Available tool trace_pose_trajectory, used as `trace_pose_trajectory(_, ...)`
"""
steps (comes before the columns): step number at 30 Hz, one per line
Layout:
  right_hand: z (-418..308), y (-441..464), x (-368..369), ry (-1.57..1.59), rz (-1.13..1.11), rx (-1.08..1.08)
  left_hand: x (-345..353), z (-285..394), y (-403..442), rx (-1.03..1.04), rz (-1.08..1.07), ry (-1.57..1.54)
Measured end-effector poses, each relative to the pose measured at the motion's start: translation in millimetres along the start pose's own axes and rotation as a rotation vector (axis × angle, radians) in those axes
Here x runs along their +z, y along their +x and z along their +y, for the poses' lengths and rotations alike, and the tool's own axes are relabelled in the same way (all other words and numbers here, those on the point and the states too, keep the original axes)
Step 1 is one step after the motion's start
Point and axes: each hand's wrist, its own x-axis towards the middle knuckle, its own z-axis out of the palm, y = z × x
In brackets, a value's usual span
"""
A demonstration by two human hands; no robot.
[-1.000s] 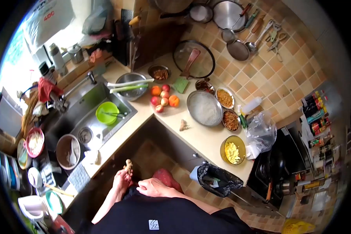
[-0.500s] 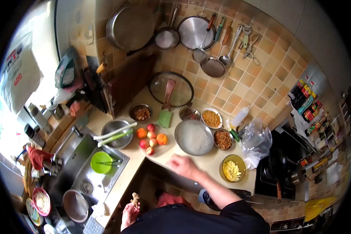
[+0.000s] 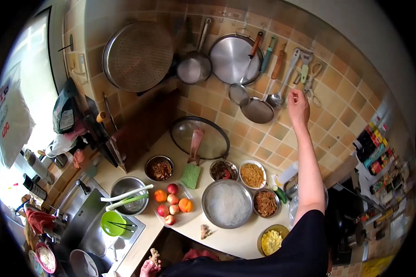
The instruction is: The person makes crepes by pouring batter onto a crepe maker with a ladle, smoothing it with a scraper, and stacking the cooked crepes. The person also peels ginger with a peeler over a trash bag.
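At the bottom, my left hand [image 3: 149, 269] is closed around a knobbly piece of ginger [image 3: 155, 255], held beside the counter's edge. Another small ginger piece [image 3: 205, 231] lies on the counter near the front. My right hand [image 3: 299, 110] is raised in front of the tiled wall, fingers curled together, and nothing shows in them. Just above it hang a peeler [image 3: 305, 59] and a pair of scissors [image 3: 313, 78]; a ladle [image 3: 276, 99] hangs to its left. Whether the hand touches any of these I cannot tell.
A metal bowl of soaked noodles [image 3: 227, 204] stands mid-counter, with several bowls of shredded food [image 3: 266, 203] around it. Fruit [image 3: 173, 199] and leeks [image 3: 127, 196] are left of it. The sink [image 3: 85, 221] lies at left, the stove [image 3: 344, 217] at right.
My right hand has risen from low over the counter to the hanging tools on the wall. The ginger piece on the counter now shows. My left hand still holds its ginger; the view has shifted upward.
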Motion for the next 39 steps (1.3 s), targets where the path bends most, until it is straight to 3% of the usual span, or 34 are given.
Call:
trace_pose_trajectory(5, 0.2, 11.6, 59.1, 0.082, -0.027, -0.011, -24.0, -7.2, 12.0, 0.031, 0.053, -0.050)
trace_pose_trajectory(10, -1.2, 58.0, 121.4, 0.120, -0.043, -0.006, 31.7, 20.3, 5.4, 0.070, 0.090, -0.013)
trace_pose_trajectory(16, -39.7, 113.6, 152.3, -0.195, -0.093, 0.213, 42.1, 26.5, 8.4, 0.068, 0.139, -0.013)
trace_pose_trajectory(18, -62.5, 109.6, 144.9, -0.324, -0.026, 0.270, 45.5, 30.2, 8.4, 0.071, 0.155, -0.015)
trace_pose_trajectory(19, -51.8, 112.9, 157.2, -0.423, 0.108, 0.151, 44.5, 29.9, 8.9, 0.069, 0.158, -0.019)
trace_pose_trajectory(22, -53.9, 116.0, 158.5, -0.403, 0.005, 0.264, 44.1, 32.9, 4.3, 0.073, 0.172, -0.016)
trace_pose_trajectory(26, -77.3, 125.8, 133.1, -0.198, -0.115, 0.305, 44.6, 35.0, 1.8, 0.081, 0.175, -0.020)
trace_pose_trajectory(29, -53.1, 150.9, 148.4, -0.002, 0.066, 0.187, 44.0, 34.3, -0.6, 0.085, 0.175, -0.027)
trace_pose_trajectory(32, -62.0, 159.0, 119.8, 1.044, -0.209, 0.430, 39.5, 32.6, -10.3, 0.099, 0.176, -0.036)
trace_pose_trajectory(34, -83.9, 152.7, 95.7, 1.441, -0.267, 0.488, 35.5, 29.9, -16.9, 0.117, 0.177, -0.048)
trace_pose_trajectory(37, -90.9, 132.4, 77.4, 1.820, -0.517, 0.515, 42.8, 32.5, -28.4, 0.155, 0.177, -0.072)
trace_pose_trajectory(39, -84.0, 129.9, 79.1, 1.813, -0.561, 0.635, 29.0, 29.1, -27.9, 0.103, 0.175, -0.080)
